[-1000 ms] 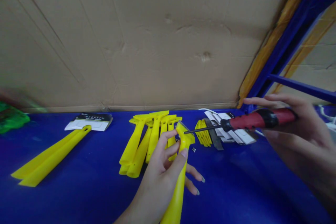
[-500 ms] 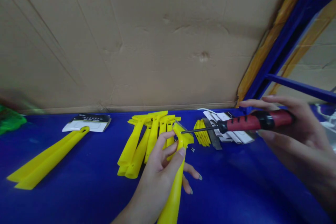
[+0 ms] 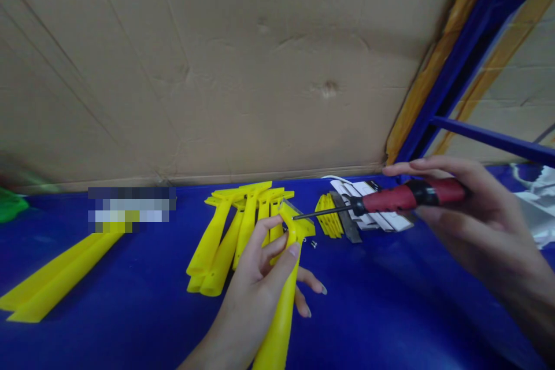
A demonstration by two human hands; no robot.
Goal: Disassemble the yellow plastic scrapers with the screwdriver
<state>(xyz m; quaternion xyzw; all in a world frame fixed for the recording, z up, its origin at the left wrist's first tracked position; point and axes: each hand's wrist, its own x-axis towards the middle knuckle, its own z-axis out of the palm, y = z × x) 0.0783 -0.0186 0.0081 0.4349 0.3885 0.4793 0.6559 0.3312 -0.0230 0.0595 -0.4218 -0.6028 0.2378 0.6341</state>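
Note:
My left hand (image 3: 264, 277) is closed round the neck of a yellow plastic scraper (image 3: 281, 306), its head tilted up and its handle running toward the bottom edge. A thin metal blade shows along the scraper's head. From the right, my right hand (image 3: 481, 214) holds a red and black screwdriver (image 3: 390, 199) by its handle. The screwdriver's tip touches a screw on the scraper head. Small loose screws (image 3: 313, 244) lie on the blue table just right of the scraper.
Behind my left hand lies a pile of yellow scraper handles (image 3: 217, 237). Yellow small parts (image 3: 328, 217), a dark strip (image 3: 347, 219) and white printed cards (image 3: 377, 214) are right of it. Another yellow handle piece (image 3: 65, 277) lies left. A cardboard wall (image 3: 260, 69) stands behind.
The view has shifted slightly, so everything sits a little further left. My hands keep the same hold, with the screwdriver tip still on the scraper head; the right hand's fingers have shifted slightly round the handle.

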